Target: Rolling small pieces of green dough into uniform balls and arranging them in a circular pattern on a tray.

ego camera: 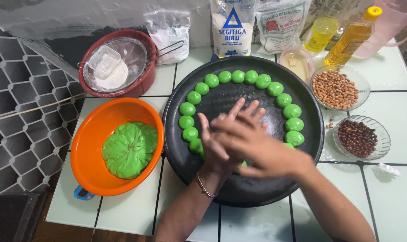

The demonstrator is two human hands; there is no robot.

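— White tiles with dark grout cover the bench (394,179), right? What sits at the middle of it?

— The two hands, pressed palm to palm over a round black metal tray (239,192). The left hand (214,150) lies under, the right hand (248,141) across it, fingers (237,107) stretched flat and close together. Whether a lump of dough is between the palms I cannot tell; it would be hidden.

— And around them?

— Small green dough balls (237,76) ring the tray's edge, near one another, likely spaced so that they don't stick. A gap in the ring lies beneath the hands.

— Where does the dough come from?

— Probably the orange plastic bowl (89,152) just left of the tray, holding a big green dough mass (129,150), within easy reach of the left hand.

— Farther out?

— A red bowl with a sieve of white flour (116,65) behind, two glass dishes of brown peanuts (335,89) and dark beans (356,138) to the right, flour bags (232,27) and yellow oil bottles (351,38) along the wall.
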